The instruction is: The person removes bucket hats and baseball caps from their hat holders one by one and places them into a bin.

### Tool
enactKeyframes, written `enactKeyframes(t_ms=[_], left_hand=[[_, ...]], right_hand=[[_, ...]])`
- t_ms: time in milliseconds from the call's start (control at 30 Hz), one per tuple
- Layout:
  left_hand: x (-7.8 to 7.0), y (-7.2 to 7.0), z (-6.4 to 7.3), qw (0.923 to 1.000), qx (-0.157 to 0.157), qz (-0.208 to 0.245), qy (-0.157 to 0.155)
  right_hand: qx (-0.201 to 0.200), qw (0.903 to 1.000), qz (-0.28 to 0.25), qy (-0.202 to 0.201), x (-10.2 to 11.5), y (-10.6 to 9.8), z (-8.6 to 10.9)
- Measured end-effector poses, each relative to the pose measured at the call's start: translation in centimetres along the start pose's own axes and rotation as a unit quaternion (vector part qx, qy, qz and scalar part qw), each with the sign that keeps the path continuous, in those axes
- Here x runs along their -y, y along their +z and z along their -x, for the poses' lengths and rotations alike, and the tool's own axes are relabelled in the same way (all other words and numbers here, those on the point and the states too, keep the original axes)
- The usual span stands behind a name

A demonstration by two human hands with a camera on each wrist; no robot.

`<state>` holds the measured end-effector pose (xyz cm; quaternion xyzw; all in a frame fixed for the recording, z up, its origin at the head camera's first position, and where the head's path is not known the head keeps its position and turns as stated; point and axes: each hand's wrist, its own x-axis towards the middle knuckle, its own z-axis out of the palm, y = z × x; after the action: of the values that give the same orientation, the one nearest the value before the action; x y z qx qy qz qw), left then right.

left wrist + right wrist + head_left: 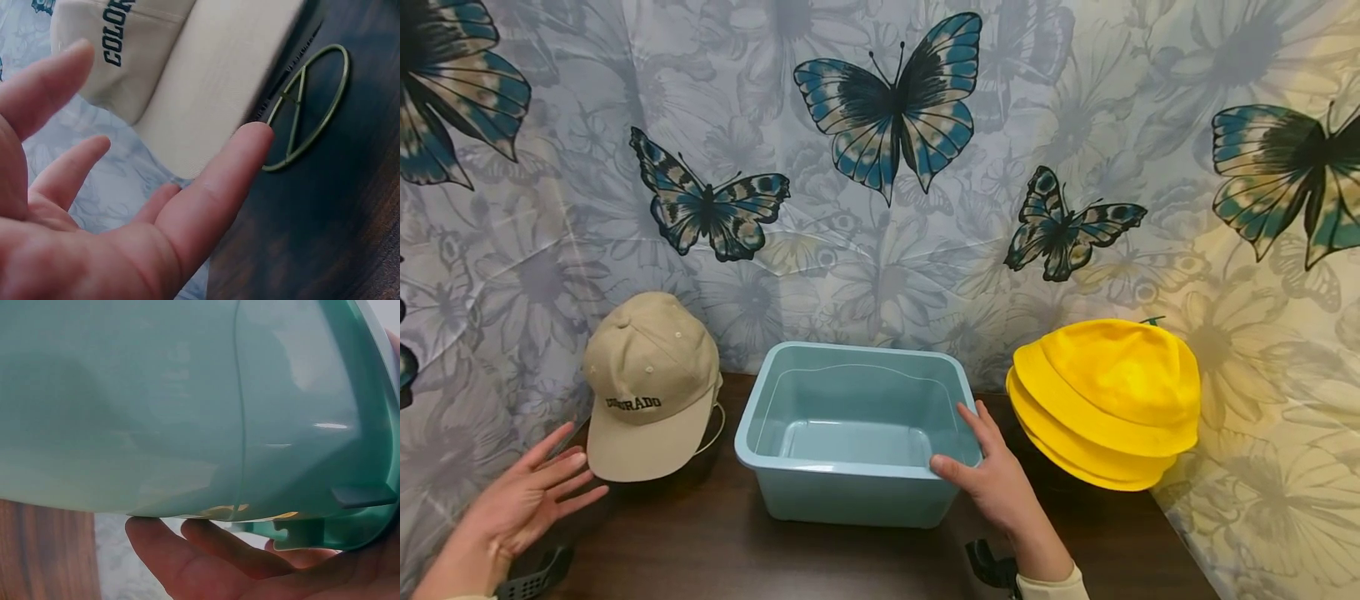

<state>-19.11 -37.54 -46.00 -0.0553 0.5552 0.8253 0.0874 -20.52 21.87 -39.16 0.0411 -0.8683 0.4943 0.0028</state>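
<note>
My left hand (520,504) is held beside a beige cap (651,362) lettered "COLORADO", its fingers spread and holding nothing. In the left wrist view the fingers (212,194) overlap the cap's brim, but I cannot tell whether they touch it. An oval wire frame (345,65) shows beneath the brim. At the centre, my right hand (1000,483) grips the light blue-green plastic basin (857,500) by its right front corner. Its thumb lies over the rim, while the other fingers (181,562) are against the outer side wall. Nothing is visible inside the basin.
Yellow brimmed hats (1105,392) are stacked to the right of the basin. Everything stands on a dark wooden table (700,550). Behind it hangs a cloth (880,283) printed with butterflies and flowers, close to the basin's back. Black bands (538,575) are near both wrists.
</note>
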Motion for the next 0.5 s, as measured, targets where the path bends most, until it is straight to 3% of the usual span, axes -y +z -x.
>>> enactKeyframes(t_ms=[100,200,367,433,500], left_hand=[[0.3,-0.4,0.0,0.9998,0.006,0.019,-0.010],[0.8,-0.7,0.0,0.9950,0.058,0.081,0.001],[1.5,-1.2,-0.3,0.9678,0.163,0.190,0.026],[1.8,-1.2,-0.4,0.9635,0.175,0.200,0.033],[2.0,-1.2,-0.5,0.9660,0.167,0.193,0.039]], right_hand=[[-0.002,1.0000,0.000,0.002,0.0,0.0,0.1],[-0.003,1.0000,0.002,0.000,-0.1,0.0,0.1],[-0.004,1.0000,0.004,-0.003,-0.2,0.0,0.1],[-0.004,1.0000,0.002,-0.003,-0.2,0.0,0.2],[-0.004,1.0000,0.000,-0.003,-0.2,0.1,0.2]])
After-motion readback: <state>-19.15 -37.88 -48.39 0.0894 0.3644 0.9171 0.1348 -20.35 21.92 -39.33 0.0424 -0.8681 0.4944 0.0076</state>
